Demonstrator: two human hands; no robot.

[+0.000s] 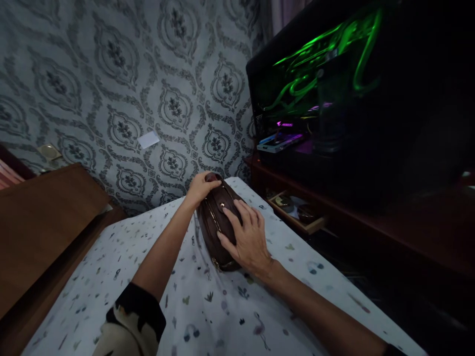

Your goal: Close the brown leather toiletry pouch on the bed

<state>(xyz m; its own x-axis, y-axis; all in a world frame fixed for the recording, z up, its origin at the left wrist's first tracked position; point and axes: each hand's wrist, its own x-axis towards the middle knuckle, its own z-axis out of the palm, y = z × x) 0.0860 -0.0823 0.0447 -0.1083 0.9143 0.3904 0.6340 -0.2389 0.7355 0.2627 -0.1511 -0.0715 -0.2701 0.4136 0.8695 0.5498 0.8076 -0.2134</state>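
Observation:
A dark brown handbag (212, 225) with gold-coloured zips and a small metal stud lies on a white patterned sheet (193, 301). At the bag's far end, my left hand (200, 189) grips it, thumb across the top near the zip and the other fingers mostly hidden behind. My right hand (248, 237) rests on the bag's right side with its fingers spread, the thumb beside the nearer zip. A zip pull (215, 264) hangs at the near end. Both zips look closed along the stretches that show.
A brown wooden board (48, 222) borders the bed on the left. Rightward stands a dark desk (352, 222) with an open drawer (313, 226) holding small items. A computer case (297, 54) with green-lit tubes sits on it. Behind is a patterned wall (174, 89).

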